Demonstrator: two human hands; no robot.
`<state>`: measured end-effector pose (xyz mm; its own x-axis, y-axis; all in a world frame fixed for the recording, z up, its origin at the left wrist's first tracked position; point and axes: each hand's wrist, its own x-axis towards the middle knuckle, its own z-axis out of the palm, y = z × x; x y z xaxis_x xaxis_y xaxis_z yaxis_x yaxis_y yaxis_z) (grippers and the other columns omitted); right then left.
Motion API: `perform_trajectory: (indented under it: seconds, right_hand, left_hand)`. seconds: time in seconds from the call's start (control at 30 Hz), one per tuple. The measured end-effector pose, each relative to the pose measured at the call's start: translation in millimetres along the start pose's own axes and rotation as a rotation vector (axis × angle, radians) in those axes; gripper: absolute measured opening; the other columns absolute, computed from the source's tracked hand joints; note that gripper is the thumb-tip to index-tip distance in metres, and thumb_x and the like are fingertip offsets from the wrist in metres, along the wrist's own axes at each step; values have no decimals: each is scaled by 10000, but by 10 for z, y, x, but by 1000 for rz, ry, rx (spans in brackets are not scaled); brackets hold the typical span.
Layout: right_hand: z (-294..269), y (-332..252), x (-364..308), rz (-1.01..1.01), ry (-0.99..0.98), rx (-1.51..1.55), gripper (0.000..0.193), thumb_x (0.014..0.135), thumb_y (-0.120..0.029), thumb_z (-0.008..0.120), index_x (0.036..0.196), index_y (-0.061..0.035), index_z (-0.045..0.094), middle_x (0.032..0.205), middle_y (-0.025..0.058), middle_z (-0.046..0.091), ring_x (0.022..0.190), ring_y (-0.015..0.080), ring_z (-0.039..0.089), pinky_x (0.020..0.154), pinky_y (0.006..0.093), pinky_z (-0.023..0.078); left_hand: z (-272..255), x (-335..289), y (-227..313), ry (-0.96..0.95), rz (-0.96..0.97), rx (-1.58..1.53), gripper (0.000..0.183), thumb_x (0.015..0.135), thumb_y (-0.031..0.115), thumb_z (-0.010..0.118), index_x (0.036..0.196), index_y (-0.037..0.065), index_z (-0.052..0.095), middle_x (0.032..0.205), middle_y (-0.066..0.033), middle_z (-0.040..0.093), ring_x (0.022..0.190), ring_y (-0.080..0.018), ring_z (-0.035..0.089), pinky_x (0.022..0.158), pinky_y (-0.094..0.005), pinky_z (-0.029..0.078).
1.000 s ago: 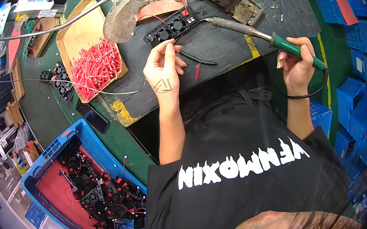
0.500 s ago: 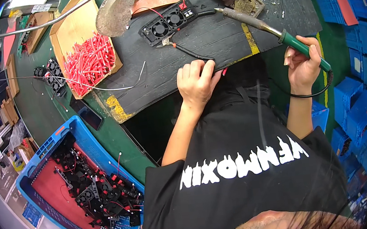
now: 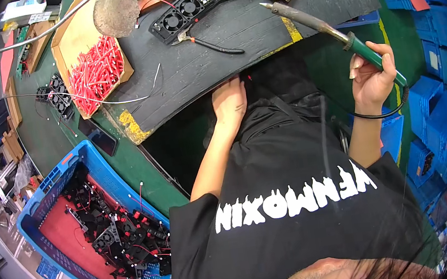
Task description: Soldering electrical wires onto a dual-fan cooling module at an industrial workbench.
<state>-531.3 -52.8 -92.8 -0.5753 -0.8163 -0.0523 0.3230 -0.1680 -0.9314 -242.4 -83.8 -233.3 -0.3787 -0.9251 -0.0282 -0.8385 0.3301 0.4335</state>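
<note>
1. Blue plastic crate (image 3: 53, 218), ribbed walls, sits far left, heaped with small black fans and red leads.
2. Cardboard tray (image 3: 72, 43) holds red sleeve pieces (image 3: 96, 71), short and tubular.
3. Twin black fan block (image 3: 181, 12) lies on the dark matte mat (image 3: 244, 41), beside black-handled cutters (image 3: 211, 44).
4. Left hand (image 3: 229, 102) rests at the mat's near edge, fingers together, curled down; whether they hold anything, I cannot tell.
5. Right hand (image 3: 373, 77) is wrapped around the green handle of the soldering iron (image 3: 327, 27); its tip hangs above the mat. Best kept clear of cloth and leads.
</note>
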Motion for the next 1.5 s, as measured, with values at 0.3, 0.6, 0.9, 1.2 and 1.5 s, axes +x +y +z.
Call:
perform_trajectory:
  seconds: [0.3,0.6,0.9,1.2,1.5]
  right_hand:
    - [3,-81,-233,-53,-36,-14,401,952,-343,407,1038,16,565,648,151,599,491,197,552,436,256,410]
    - [-16,-106,-146,-74,-35,13,397,961,-353,415,1044,-9,594,661,143,576,489,190,506,416,244,368]
    - [91,-12,211,-16,-78,8,415,962,-367,411,1051,-9,601,672,141,577,495,192,491,435,249,378]
    - [282,-5,397,-29,-129,-16,426,935,-393,452,1035,-6,599,653,149,586,475,195,525,416,243,395]
    - [230,36,438,-5,-76,-45,438,964,-394,408,1063,-16,604,666,151,584,492,195,508,416,243,364]
  left_hand:
    - [476,459,-219,-158,124,174,271,812,209,608,1011,36,668,1135,-208,605,1073,-421,564,944,-495,438]
    - [-369,5,98,-147,10,-719,215,907,94,638,1109,41,692,991,-120,724,854,-157,698,758,-249,520]
    - [-1392,8,389,-278,-294,-1617,174,911,29,602,1035,-69,674,1030,-218,697,858,-229,696,771,-311,549]
    - [-1436,186,395,-296,-356,-1709,163,898,59,643,995,-66,680,947,-218,709,716,-178,672,633,-258,527]
    - [-1345,307,338,-163,-120,-1369,117,868,18,673,976,-6,711,843,-71,683,697,-114,605,609,-226,469]
